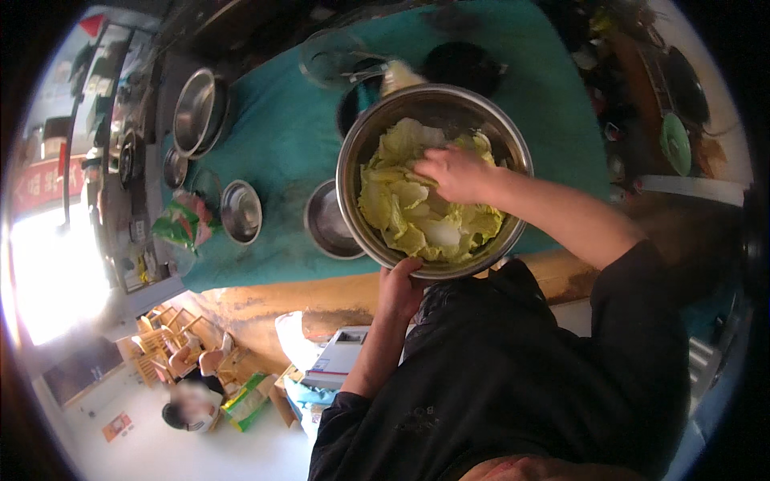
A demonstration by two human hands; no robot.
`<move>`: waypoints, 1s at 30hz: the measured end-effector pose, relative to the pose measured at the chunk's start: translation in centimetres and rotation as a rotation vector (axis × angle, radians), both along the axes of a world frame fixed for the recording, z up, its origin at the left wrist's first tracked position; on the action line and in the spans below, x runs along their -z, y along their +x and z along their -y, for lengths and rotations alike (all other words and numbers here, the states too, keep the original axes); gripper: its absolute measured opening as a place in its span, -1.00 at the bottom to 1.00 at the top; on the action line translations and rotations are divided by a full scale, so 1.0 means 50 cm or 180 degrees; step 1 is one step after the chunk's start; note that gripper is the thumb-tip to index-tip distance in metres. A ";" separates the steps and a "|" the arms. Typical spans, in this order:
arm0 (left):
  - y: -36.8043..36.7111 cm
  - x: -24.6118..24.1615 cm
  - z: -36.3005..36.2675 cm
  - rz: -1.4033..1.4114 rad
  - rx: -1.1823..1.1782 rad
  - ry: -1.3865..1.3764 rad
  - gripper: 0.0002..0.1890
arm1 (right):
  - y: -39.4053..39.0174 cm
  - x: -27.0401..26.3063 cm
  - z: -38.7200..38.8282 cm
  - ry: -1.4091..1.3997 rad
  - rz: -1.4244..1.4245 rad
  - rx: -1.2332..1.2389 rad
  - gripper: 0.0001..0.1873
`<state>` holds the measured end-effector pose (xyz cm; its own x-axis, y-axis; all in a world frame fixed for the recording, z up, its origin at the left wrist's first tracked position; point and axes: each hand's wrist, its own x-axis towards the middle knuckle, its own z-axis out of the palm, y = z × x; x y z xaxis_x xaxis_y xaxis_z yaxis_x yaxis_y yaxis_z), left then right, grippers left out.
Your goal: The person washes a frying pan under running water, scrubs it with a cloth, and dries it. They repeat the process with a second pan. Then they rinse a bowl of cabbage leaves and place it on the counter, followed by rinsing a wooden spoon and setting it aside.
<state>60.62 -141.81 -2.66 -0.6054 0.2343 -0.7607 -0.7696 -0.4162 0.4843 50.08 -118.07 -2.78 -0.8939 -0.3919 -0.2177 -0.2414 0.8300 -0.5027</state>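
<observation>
A large stainless-steel bowl (pixel 522 129) holds torn napa cabbage leaves (pixel 415 198), pale white to yellow-green. My left hand (pixel 399 285) grips the near rim of the bowl, thumb over the edge. Inside the bowl, my right hand (pixel 458 174) reaches in from the right, its fingers bent down against the leaves. Its fingertips are partly hidden, so whether it pinches a leaf cannot be made out. Behind the bowl's left side, a shallow metal pan (pixel 331 219) on the table is partly covered by it.
The table has a green cover (pixel 277 144). On its left are a small metal bowl (pixel 241 211), stacked metal basins (pixel 195 114) and a green plastic bag (pixel 180 222). Dark pans (pixel 460 66) stand at the back. A person (pixel 192 406) sits at lower left, near wooden chairs (pixel 147 349).
</observation>
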 end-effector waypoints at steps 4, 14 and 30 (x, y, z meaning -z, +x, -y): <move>0.118 0.006 -0.199 0.0087 0.0072 0.0353 -0.42 | 0.144 -0.041 -0.249 -0.0323 0.0224 -0.0279 -0.61; 0.236 -0.020 -0.566 0.0054 0.1134 0.0443 -0.43 | 0.317 -0.148 -0.649 0.0839 -0.0085 0.0721 -0.08; 0.184 0.036 -0.872 0.0184 0.1613 0.0266 -0.33 | 0.410 -0.036 -0.922 0.0768 0.0464 0.1579 -0.02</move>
<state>69.80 -98.21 -4.45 -0.3575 0.5487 -0.7558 -0.9092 -0.0194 0.4159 70.59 -71.98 -1.00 -0.9122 0.1431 -0.3839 0.2641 0.9218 -0.2838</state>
